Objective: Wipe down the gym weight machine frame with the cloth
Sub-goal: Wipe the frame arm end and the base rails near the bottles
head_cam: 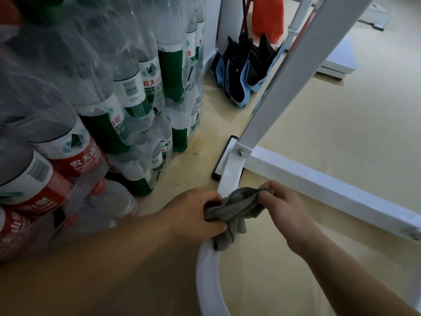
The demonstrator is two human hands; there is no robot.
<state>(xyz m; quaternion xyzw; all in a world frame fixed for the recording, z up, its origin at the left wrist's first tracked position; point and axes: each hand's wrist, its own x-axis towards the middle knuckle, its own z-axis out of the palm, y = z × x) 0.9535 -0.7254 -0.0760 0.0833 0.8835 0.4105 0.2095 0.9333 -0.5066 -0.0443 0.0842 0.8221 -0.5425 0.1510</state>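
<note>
I held the soft grey cloth (237,209) across the white metal machine frame (208,281), low by the floor (341,133). My left hand (196,212) gripped its left end, my right hand (283,208) its right end. The frame ran far to near between them.

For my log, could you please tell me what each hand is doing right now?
Left hand: grips the cloth.
Right hand: pinches the cloth's other end.
</note>
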